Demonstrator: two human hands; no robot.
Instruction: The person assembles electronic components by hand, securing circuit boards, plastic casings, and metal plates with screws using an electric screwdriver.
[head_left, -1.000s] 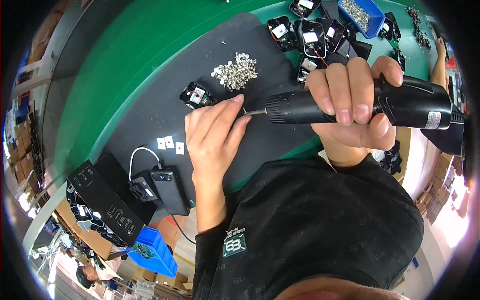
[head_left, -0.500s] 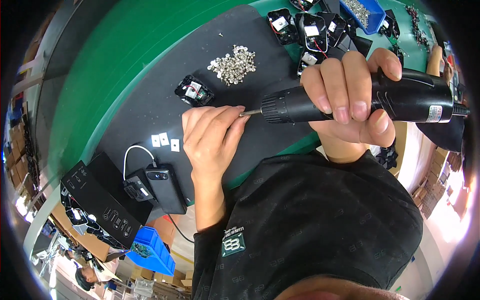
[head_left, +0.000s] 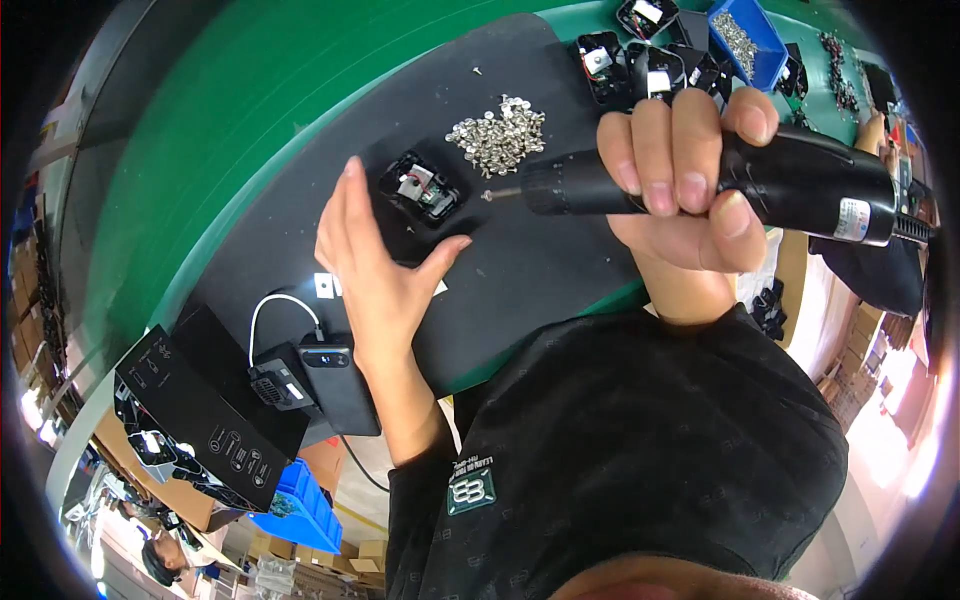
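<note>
My right hand (head_left: 690,180) is wrapped round a black electric screwdriver (head_left: 800,185), held level with its bit pointing left. On the tip of the bit sits a small silver screw (head_left: 488,196). My left hand (head_left: 375,270) is open and holds nothing, its thumb spread away from the fingers, just left of and below a black plastic housing (head_left: 420,188). That housing lies on the dark mat with its inside up, showing a white block, red wire and a green board. Beyond the bit lies a pile of silver screws (head_left: 497,137).
More black housings (head_left: 655,75) and a blue bin of screws (head_left: 745,42) stand at the far right. Partly behind my left hand lie white square pads (head_left: 324,286). Left and near are a phone (head_left: 328,357) with a white cable, a black box (head_left: 205,420) and a blue bin (head_left: 303,508).
My left hand has let go near the bit tip, opened and moved left toward the housing. The screwdriver has moved slightly left, and the screw on its tip now shows.
</note>
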